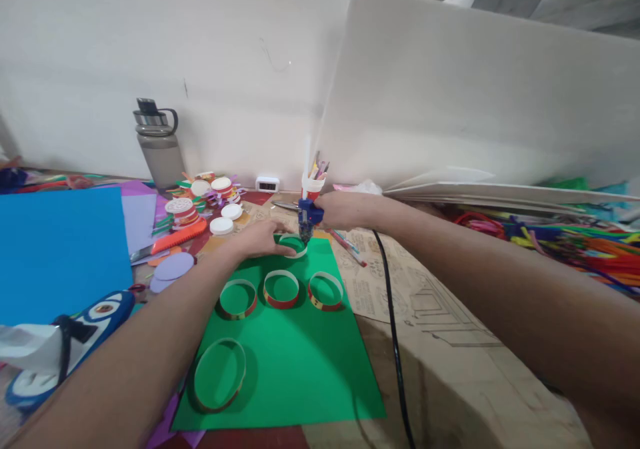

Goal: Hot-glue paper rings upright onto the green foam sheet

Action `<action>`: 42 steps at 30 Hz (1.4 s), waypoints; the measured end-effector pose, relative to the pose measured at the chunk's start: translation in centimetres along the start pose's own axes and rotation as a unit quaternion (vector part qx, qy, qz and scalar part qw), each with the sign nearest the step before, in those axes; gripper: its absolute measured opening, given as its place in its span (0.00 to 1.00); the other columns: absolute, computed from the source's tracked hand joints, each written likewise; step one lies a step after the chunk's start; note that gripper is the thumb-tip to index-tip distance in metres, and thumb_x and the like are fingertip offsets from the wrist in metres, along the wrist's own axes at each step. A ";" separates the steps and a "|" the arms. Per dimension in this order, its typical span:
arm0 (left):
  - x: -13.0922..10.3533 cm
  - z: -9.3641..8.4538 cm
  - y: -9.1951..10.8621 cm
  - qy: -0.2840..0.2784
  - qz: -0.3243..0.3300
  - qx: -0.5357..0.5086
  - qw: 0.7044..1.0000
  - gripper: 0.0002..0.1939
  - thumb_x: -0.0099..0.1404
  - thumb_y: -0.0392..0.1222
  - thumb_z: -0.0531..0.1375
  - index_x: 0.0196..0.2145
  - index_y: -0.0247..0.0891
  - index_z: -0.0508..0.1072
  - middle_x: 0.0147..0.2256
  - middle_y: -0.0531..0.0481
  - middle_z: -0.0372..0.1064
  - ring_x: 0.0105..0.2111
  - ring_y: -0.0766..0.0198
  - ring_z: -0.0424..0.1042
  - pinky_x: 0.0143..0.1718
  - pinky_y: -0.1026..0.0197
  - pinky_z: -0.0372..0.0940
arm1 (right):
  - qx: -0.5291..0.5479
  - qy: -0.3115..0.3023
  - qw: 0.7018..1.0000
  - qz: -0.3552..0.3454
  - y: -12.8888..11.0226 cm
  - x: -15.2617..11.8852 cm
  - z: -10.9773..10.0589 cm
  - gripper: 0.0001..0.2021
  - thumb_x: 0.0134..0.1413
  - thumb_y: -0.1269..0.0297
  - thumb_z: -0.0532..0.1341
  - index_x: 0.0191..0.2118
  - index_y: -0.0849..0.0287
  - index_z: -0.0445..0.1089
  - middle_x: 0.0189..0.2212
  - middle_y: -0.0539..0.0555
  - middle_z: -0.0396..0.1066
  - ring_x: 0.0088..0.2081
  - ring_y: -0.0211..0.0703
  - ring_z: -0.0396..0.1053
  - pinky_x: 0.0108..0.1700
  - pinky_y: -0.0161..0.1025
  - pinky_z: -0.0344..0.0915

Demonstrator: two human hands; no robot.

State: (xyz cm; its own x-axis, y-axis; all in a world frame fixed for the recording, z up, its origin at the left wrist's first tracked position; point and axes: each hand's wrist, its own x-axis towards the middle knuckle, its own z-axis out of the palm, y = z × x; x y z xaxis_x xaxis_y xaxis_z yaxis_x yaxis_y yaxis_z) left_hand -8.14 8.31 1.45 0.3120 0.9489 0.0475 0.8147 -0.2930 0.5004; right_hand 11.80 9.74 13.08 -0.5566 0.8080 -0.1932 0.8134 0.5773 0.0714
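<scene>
- Left hand (261, 238): thumb and fingers parted about far ring's (301, 254) left side; cannot tell if gripping.
- Right hand (340, 210): closed round gun (311, 213), fingers mostly hidden.
- Nozzle (307, 237): near ring's right rim, contact unclear.
- Rings (281, 302): five, on one sheet (300, 369).
- Cable (393, 316): one, cut off below.

No word, brand or number is showing clearly enough for reading. The brown paper (373, 296) is carrying rows of small dark marks and some line drawings, but these marks are appearing too blurred. The small white device (267, 184) is presenting a dark display, on which I am not making out any figure.
</scene>
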 end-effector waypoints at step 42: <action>0.2 -0.1 0.1 0.004 0.056 0.058 0.997 0.36 0.52 0.67 0.64 0.52 0.42 0.75 0.50 0.45 0.74 0.50 0.48 0.71 0.51 0.52 0.66 | 0.316 -0.126 0.939 0.047 3.3 2.1 2.7 0.09 0.56 0.78 0.59 0.29 0.60 0.62 0.16 0.44 0.56 0.19 0.31 0.55 0.23 0.30 0.55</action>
State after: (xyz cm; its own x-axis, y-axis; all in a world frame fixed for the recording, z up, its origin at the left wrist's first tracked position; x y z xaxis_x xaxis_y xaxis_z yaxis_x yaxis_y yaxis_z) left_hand -8.02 8.50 1.57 0.4009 0.9102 0.1039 0.8259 -0.4082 0.3889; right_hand 13.79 13.00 10.33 -0.4848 0.7524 -0.4459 0.8391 0.2563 -0.4799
